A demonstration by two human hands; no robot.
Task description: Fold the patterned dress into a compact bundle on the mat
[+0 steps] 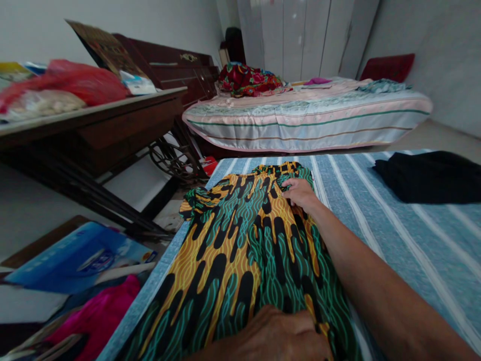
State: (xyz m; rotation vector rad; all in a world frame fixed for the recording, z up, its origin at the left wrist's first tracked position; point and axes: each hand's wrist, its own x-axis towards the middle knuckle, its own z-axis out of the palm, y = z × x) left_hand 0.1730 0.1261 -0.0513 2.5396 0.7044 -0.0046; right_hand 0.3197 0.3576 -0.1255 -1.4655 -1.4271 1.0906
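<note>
A patterned garment (240,250) in orange, green and black lies spread lengthwise on a blue striped mattress (376,220). My right hand (298,193) reaches to the garment's far end, fingers curled and pinching the fabric near its right edge. My left hand (280,333) rests at the near end, at the bottom of the view, fingers bent and pressing down on the cloth. A sleeve of the garment sticks out at the far left over the mattress edge.
A black cloth (432,175) lies on the mattress at right. A dark wooden sewing-machine table (124,120) with bags on top stands at left. A bed (308,120) with clothes sits behind. Pink fabric (101,316) and a blue package (82,255) lie on the floor.
</note>
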